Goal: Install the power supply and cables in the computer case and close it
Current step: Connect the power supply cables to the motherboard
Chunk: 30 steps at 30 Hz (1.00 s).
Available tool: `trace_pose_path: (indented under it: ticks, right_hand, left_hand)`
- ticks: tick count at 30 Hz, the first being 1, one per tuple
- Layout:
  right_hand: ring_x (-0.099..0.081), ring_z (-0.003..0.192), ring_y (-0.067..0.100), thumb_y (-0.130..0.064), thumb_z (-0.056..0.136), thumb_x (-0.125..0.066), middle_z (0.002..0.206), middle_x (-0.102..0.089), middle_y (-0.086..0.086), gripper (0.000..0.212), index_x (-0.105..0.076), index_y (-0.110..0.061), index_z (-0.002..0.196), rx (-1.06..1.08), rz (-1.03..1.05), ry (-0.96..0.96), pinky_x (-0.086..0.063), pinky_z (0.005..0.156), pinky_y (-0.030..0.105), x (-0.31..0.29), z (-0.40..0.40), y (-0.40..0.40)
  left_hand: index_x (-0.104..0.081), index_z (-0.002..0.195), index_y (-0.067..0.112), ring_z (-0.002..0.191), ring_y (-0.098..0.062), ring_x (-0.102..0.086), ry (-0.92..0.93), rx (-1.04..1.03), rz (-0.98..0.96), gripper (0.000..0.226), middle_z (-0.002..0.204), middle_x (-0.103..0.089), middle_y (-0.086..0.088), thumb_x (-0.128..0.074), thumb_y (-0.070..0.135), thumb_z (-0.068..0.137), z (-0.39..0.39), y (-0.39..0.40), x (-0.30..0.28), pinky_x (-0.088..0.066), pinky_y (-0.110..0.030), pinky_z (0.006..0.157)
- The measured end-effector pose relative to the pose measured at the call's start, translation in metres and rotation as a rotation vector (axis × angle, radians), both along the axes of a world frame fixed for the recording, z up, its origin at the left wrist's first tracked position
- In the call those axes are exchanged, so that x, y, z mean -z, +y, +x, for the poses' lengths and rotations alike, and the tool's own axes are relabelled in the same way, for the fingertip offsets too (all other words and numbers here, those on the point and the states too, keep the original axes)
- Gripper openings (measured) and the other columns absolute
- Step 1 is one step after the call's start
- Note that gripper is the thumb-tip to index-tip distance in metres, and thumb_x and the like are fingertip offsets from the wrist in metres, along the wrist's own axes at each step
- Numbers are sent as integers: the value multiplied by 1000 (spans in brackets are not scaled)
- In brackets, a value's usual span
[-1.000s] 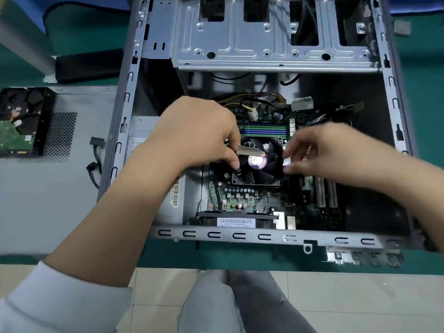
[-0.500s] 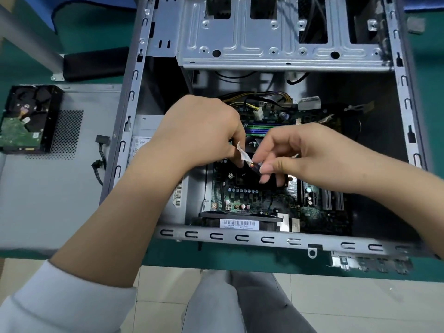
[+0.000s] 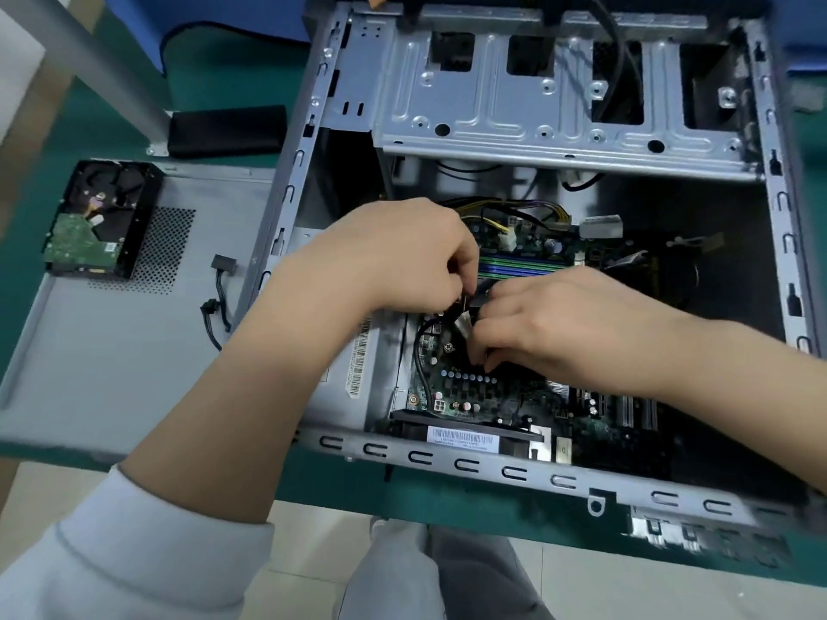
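Note:
The open grey computer case (image 3: 528, 474) lies flat on the green table, its motherboard (image 3: 483, 391) exposed. My left hand (image 3: 394, 257) and my right hand (image 3: 573, 324) meet over the middle of the board, hiding the CPU fan. Both pinch a thin black cable (image 3: 423, 351) with a small white tag (image 3: 463, 326) at its end. The cable loops down to the board's lower left. The grey power supply (image 3: 358, 378) with a barcode label sits in the case's left side, partly under my left forearm. Yellow and black power wires (image 3: 514, 208) run behind my hands.
The case's side panel (image 3: 112, 351) lies on the table at left with a bare hard drive (image 3: 100, 217) on it. A loose black cable (image 3: 219, 288) hangs over the panel beside the case. The drive cage (image 3: 559, 100) spans the case's far side. A black block (image 3: 228, 127) sits behind.
My right hand has moved left from the fan's right side to meet my left hand and now covers the fan. The view has shifted closer.

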State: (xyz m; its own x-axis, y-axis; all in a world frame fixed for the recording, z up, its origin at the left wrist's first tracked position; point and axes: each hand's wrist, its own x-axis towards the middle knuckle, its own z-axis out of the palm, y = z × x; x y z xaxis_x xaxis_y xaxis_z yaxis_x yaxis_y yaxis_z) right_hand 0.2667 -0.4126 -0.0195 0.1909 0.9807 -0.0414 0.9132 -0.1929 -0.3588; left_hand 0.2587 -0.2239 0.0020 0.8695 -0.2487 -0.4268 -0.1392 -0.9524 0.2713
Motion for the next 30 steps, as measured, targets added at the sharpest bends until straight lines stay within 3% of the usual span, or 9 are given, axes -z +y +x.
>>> trace_pose_path:
  ticks: [4, 6, 9, 13, 15, 18, 21, 26, 30]
  right_hand:
    - [-54, 94, 21, -8, 86, -59, 93, -65, -8, 19, -65, -19, 101, -67, 12, -44, -47, 69, 36, 12, -5, 19]
    - [-51, 99, 19, -12, 86, -54, 97, -64, -9, 23, -65, -22, 104, -114, -13, -118, -37, 79, 30, 18, -3, 28]
    - [-51, 97, 21, -16, 87, -51, 93, -63, -6, 20, -65, -22, 100, -130, -22, -127, -28, 75, 29, 22, -3, 38]
    - [-47, 95, 25, -20, 86, -59, 95, -56, 2, 11, -68, -21, 92, -105, 3, -193, -36, 74, 34, 26, -5, 41]
    - [-47, 98, 27, -23, 83, -64, 99, -55, 3, 8, -67, -21, 90, -102, 15, -182, -40, 76, 37, 29, -7, 39]
    - [-45, 108, 22, -18, 85, -54, 102, -58, -7, 15, -60, -22, 97, -211, -106, -157, -37, 89, 37, 37, -14, 34]
    - [-40, 109, 18, -13, 86, -40, 103, -57, -11, 27, -57, -22, 105, -256, -201, -188, -31, 98, 39, 44, -15, 32]
    - [-41, 108, 22, -12, 87, -47, 99, -56, -8, 18, -61, -21, 93, -241, -137, -221, -34, 93, 40, 46, -14, 35]
    - [-44, 102, 24, -10, 85, -46, 101, -55, -2, 21, -65, -17, 92, -165, -122, -194, -36, 85, 34, 47, -15, 37]
  left_hand:
    - [-69, 90, 34, 65, 4, -50, 37, -81, -59, 19, 66, -55, 19, -53, 22, 89, 12, 5, 1, -39, -21, 60]
    - [-69, 90, 30, 58, 4, -51, 72, -94, -68, 19, 63, -58, 16, -51, 22, 91, 17, 8, 3, -35, -17, 54]
    - [-68, 89, 28, 49, 5, -54, 132, -130, -87, 20, 59, -65, 10, -49, 22, 94, 25, 9, 6, -39, -19, 53]
    - [-68, 87, 28, 52, 5, -51, 86, -120, -67, 19, 62, -59, 14, -50, 22, 91, 27, 4, 10, -36, -19, 52]
    - [-69, 87, 27, 65, 0, -54, 36, -120, -37, 17, 68, -58, 15, -52, 23, 89, 26, 2, 13, -41, -23, 61]
    - [-69, 88, 27, 73, -11, -57, -21, -150, -41, 16, 66, -58, 15, -52, 24, 88, 24, 3, 16, -44, -25, 68]
    - [-70, 87, 27, 65, -1, -55, 3, -188, -97, 16, 52, -55, 17, -54, 24, 87, 26, 5, 17, -41, -21, 59]
    - [-69, 87, 29, 53, 7, -50, 44, -206, -144, 15, 44, -53, 28, -55, 29, 89, 28, 7, 18, -30, -12, 49]
    - [-69, 88, 27, 53, 6, -51, 78, -218, -166, 14, 55, -63, 15, -56, 32, 90, 30, 7, 19, -35, -18, 53]
